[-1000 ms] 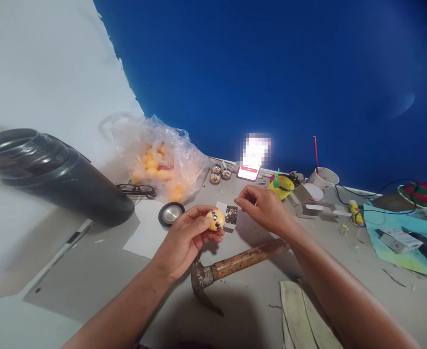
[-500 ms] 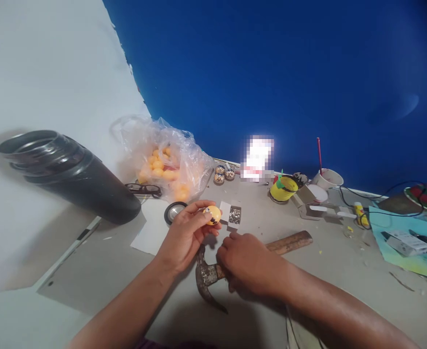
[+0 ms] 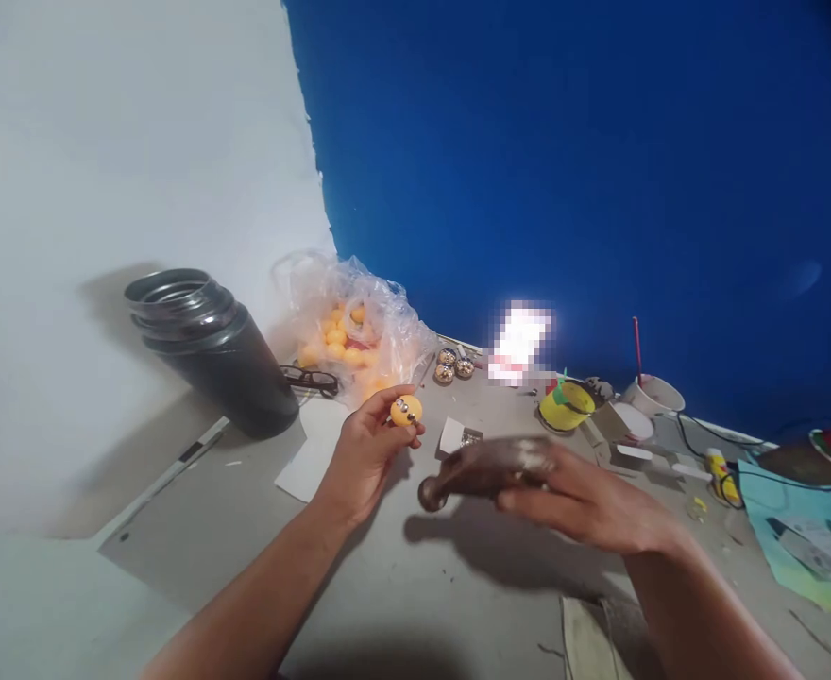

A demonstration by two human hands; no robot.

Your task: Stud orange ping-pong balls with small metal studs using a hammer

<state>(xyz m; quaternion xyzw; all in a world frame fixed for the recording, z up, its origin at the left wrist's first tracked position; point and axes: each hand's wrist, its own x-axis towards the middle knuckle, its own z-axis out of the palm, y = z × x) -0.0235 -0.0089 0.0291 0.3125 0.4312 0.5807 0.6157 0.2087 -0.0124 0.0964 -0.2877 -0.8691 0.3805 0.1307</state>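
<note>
Pinched between the thumb and fingers of my left hand [image 3: 369, 449] is an orange ball [image 3: 406, 411] with a row of shiny metal studs on it. My right hand [image 3: 592, 499] grips a worn claw hammer [image 3: 490, 466] near its head and holds it above the table, where it casts a shadow. The hammer's handle is hidden from me. Just behind the hammer lies a small open white box [image 3: 452, 435] of metal studs, partly covered by the hammer.
Three metal-studded balls [image 3: 446, 366] sit near the wall. A plastic bag [image 3: 398, 331] of orange balls, eyeglasses [image 3: 316, 380] and a black bottle [image 3: 224, 368] stand at left. A yellow cup [image 3: 566, 406], a white cup [image 3: 656, 397], a cable and a teal sheet [image 3: 759, 501] are at right.
My right hand has lifted the hammer off the table and turned it. My left hand has tilted the ball, so its studs show more. The view has shifted left.
</note>
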